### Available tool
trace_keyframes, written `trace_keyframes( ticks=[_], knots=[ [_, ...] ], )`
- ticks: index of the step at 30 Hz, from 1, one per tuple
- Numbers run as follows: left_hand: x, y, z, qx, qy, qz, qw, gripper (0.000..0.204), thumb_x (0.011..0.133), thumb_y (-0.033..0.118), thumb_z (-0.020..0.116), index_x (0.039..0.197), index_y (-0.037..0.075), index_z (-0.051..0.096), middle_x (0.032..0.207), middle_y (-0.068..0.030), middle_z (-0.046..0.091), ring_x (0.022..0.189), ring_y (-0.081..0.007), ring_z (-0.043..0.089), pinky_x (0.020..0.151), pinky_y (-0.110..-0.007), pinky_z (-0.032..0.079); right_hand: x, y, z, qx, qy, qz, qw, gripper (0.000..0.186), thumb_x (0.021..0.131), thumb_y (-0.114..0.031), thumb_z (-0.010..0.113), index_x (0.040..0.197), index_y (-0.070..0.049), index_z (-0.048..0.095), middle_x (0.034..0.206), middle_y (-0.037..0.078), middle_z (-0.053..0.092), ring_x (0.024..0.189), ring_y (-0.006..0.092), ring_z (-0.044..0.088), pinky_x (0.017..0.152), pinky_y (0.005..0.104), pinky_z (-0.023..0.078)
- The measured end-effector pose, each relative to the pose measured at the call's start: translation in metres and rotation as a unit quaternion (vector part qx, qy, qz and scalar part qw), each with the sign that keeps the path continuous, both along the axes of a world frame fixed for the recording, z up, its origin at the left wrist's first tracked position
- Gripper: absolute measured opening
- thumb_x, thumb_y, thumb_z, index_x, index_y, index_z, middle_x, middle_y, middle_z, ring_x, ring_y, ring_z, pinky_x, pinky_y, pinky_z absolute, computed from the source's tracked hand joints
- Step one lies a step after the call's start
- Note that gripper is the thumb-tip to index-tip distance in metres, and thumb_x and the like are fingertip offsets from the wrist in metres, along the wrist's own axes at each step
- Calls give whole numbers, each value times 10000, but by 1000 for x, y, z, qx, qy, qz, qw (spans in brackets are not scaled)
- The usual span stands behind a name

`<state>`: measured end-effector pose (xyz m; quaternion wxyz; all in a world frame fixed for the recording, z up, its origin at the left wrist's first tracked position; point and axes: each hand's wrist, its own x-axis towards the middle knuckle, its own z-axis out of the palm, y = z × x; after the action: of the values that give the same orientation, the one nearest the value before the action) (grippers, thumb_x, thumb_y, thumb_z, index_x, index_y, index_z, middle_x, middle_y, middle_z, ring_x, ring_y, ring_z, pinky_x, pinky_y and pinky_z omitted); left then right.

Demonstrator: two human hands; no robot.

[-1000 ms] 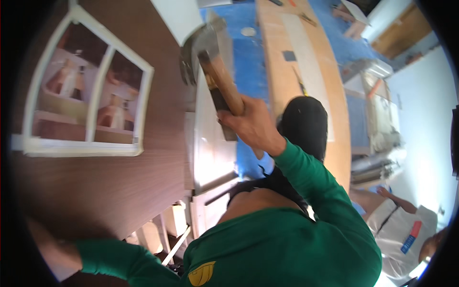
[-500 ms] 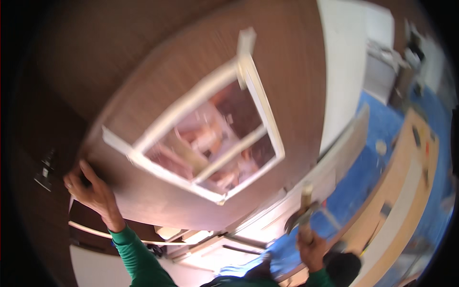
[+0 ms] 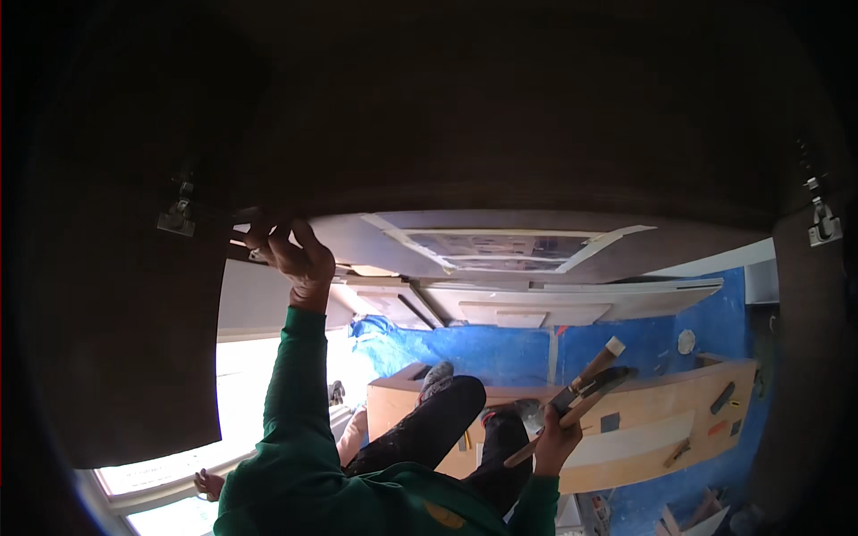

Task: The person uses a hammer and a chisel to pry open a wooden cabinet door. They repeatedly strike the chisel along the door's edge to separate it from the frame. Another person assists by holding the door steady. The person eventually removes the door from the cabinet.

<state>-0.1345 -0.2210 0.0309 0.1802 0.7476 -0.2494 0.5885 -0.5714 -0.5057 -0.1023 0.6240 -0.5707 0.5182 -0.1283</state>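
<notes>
Swung lower since a moment ago, the dark door panel (image 3: 536, 134) fills my view; my left hand (image 3: 290, 255) grips its edge, my right hand (image 3: 554, 438) clasps a hammer (image 3: 572, 400) ready for tapping.

Left hand (image 3: 295, 255): raised overhead, arm in a green sleeve stretched up, fingers (image 3: 268, 234) curled.
Right hand (image 3: 554, 439): low, fist closed around handles.

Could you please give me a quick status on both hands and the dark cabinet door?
Left hand gripping the edge of the dark cabinet door, near a metal hinge. Right hand low, shut on wooden-handled tools. Nothing between hands and door.
</notes>
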Motion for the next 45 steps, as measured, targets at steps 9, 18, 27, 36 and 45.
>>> trace_keyframes(
  ticks=[9, 18, 27, 36, 45],
  knots=[
    [-21, -2, 31, -19, 170, -6, 985, 214, 1037, 55, 714, 1240, -2, 751, 1246, -207, 602, 1168, -356, 568, 958, -495, 483, 9, 35, 117, 3, -27, 46, 999, 181, 994, -148, 817, 989, 4, 721, 855, 33, 752, 580, 60, 552, 507, 254, 431],
    [-31, -3, 63, 22, 241, -4, 970, 139, 995, 137, 771, 1117, 70, 778, 1186, -169, 660, 1123, -340, 589, 973, -517, 472, 4, 113, 121, 66, -23, 131, 989, 150, 1008, -128, 806, 1071, -4, 750, 941, 79, 829, 634, 53, 607, 555, 237, 451],
    [-62, 2, 76, -21, 327, -71, 942, 185, 977, 66, 764, 1157, 35, 733, 1279, -184, 666, 1214, -396, 597, 1020, -561, 481, 26, 136, 94, 119, -54, 170, 977, 130, 1001, -97, 807, 1046, 17, 765, 957, 98, 833, 664, 63, 634, 562, 238, 462],
    [-332, -18, 1, -299, 786, -189, 507, 424, 1044, 112, 788, 1431, 11, 645, 1281, -191, 778, 1235, -276, 765, 1002, -398, 601, 21, 125, 140, 114, 32, 267, 956, 88, 991, -89, 774, 1013, -5, 781, 829, 22, 750, 648, 68, 625, 567, 264, 488],
    [-359, -34, 17, -295, 836, -211, 411, 450, 995, 26, 741, 1430, 8, 627, 1084, -90, 747, 1003, -155, 719, 870, -332, 596, -1, 119, 155, 129, -4, 320, 939, 322, 992, -83, 820, 1299, 6, 779, 1078, 19, 798, 993, 71, 702, 852, 307, 596]
  ],
)
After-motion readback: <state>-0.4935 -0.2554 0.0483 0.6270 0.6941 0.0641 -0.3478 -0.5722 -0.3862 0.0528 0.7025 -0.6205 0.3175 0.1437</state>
